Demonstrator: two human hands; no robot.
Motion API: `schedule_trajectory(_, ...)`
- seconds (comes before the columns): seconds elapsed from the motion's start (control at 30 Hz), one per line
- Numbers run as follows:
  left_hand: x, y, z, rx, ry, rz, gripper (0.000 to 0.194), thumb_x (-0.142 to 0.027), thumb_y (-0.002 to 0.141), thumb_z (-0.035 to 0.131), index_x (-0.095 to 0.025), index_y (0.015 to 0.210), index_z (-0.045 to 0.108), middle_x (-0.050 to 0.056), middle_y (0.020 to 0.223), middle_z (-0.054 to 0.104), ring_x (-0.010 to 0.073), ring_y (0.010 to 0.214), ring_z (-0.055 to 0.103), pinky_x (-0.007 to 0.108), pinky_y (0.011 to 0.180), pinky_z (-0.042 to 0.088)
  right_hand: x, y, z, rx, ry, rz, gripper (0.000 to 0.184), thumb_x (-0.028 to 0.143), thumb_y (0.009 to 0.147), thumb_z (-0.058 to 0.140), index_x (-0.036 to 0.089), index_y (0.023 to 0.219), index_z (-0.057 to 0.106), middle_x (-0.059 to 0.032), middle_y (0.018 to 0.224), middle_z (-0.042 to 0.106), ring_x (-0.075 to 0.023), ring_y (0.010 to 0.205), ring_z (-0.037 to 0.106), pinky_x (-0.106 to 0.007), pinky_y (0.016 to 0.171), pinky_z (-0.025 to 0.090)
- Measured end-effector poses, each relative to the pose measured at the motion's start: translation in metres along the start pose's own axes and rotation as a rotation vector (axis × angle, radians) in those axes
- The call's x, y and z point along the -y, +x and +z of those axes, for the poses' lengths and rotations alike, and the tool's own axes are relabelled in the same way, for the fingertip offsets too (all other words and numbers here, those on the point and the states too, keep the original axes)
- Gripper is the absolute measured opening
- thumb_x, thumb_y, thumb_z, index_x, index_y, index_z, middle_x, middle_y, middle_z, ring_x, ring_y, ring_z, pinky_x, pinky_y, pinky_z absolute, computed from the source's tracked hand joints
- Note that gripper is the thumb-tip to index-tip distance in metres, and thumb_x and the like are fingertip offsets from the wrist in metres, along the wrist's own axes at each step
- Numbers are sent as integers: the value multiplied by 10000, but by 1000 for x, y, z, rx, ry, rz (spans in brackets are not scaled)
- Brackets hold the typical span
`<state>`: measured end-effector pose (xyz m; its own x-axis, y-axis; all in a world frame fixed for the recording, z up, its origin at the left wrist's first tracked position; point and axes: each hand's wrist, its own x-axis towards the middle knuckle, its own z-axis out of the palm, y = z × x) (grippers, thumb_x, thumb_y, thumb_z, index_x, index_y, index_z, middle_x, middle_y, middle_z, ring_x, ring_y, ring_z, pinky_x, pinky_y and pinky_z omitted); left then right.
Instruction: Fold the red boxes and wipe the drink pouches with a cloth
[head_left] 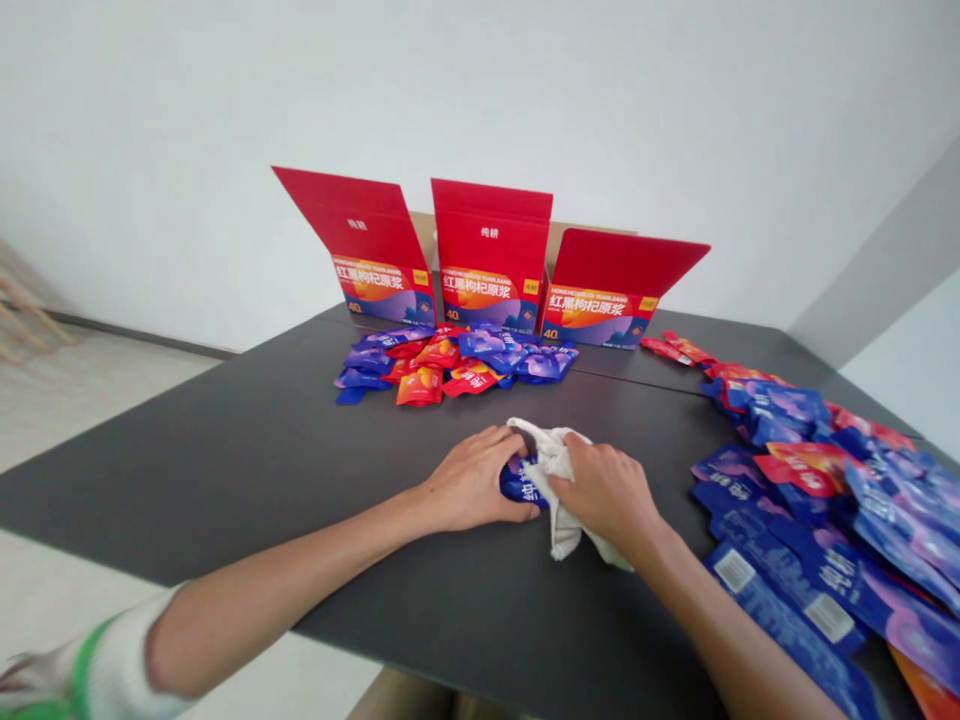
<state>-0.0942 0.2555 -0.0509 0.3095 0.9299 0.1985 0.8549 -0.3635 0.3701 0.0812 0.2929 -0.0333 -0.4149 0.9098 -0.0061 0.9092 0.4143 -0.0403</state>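
Head view: blue pouch (pixel 516 486) at worktop (pixel 300 450)

Left grip (pixel 476 482) clamped on pouch, which lies just right of it; right grip (pixel 611 490) closed on white cloth (pixel 556 458), against pouch's right side. Long axis: cannot tell, part covered. Count: one held pouch, one cloth, three boxes (pixel 491 292), two pouch heaps (pixel 420 384), contents overlapping.

The middle box (pixel 491 285) reads 纯耕 on its flap and 红黑枸杞原浆 with 40 on its front. The left box (pixel 386 285) and right box (pixel 600 312) beside it repeat 红黑枸杞原浆 and 40; the right adds HONGHEIGOUQI YUANJIANG. In front of it, a red pouch (pixel 472 379) shows 纯耕, the held pouch (pixel 517 484) 纯, its remaining lettering covered. Well to its right, a blue pack (pixel 844 572) reads 纯耕.
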Motion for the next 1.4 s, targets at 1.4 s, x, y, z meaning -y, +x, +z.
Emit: schedule_trajectory(1.4, 4, -2, 2, -11, 15, -11, 497, -509, 609, 678, -215, 978, 522, 21, 952, 535, 214, 895, 505, 299, 764, 406, -39, 14, 1, -36, -13, 184, 342, 412, 800, 387, 205, 1012, 557, -128, 888, 649, -300, 823, 621, -351, 658, 401)
